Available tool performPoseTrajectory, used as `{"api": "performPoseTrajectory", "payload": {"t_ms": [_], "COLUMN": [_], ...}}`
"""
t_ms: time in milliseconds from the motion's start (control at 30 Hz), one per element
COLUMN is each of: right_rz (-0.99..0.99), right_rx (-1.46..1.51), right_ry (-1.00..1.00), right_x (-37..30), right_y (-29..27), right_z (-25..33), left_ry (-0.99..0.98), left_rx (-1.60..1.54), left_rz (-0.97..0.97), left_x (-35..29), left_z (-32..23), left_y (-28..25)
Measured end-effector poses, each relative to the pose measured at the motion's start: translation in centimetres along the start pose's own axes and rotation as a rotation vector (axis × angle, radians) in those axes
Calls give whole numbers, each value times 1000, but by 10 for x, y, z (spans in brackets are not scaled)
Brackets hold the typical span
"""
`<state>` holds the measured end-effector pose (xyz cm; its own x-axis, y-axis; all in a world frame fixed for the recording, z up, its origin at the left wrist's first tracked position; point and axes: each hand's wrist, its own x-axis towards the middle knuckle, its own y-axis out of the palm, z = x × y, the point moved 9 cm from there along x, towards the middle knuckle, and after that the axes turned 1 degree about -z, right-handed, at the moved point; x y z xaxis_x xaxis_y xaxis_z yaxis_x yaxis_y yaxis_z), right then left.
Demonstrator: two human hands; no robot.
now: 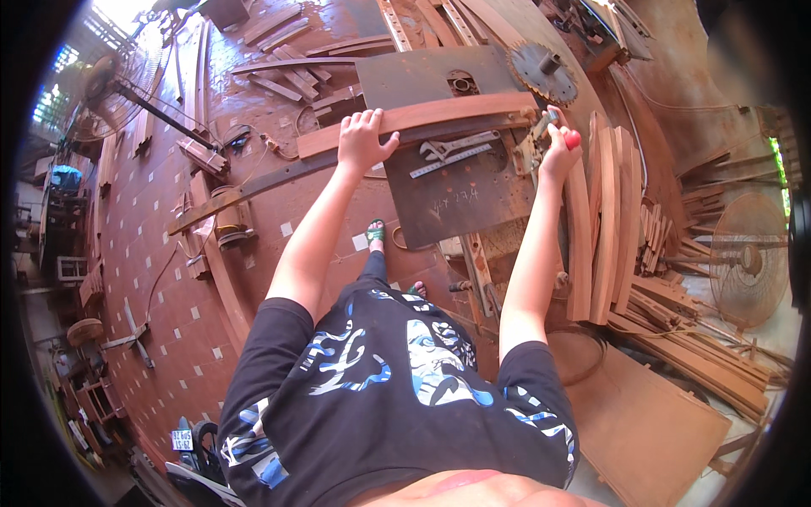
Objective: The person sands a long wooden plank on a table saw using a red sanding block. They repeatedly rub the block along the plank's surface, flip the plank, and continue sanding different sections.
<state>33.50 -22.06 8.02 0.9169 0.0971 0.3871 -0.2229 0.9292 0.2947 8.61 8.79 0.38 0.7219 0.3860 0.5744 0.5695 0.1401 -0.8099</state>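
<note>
Shirt (372, 414) overlaps leg (373, 269); left fingers (359, 121) over board (456, 111), thumb spread; right fingers (557, 144) by red knob (574, 139), grip unclear.

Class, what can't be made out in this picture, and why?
Head view:
- Palm of the left hand, on the curved reddish wooden board: hidden by its back.
- What, if anything, the right hand grips beside the round red knob: covered by that hand.
- Heel of the right foot: behind the black printed T-shirt.

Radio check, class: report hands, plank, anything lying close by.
Left hand on plank. Right hand at red knob. Wrench and ruler on tabletop, near side of plank.
</note>
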Motion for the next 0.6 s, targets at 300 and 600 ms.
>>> {"api": "performPoseTrajectory", "payload": {"t_ms": [300, 600], "right_rz": [-18, 5], "right_rx": [-47, 26], "right_ry": [-48, -95], "right_x": [-3, -10], "right_y": [-17, -13], "right_z": [-46, -45], "left_ry": [-67, -64], "left_rx": [153, 164], "left_rz": [-25, -93], "left_x": [-10, -13], "left_z": [12, 15], "left_y": [33, 45]}}
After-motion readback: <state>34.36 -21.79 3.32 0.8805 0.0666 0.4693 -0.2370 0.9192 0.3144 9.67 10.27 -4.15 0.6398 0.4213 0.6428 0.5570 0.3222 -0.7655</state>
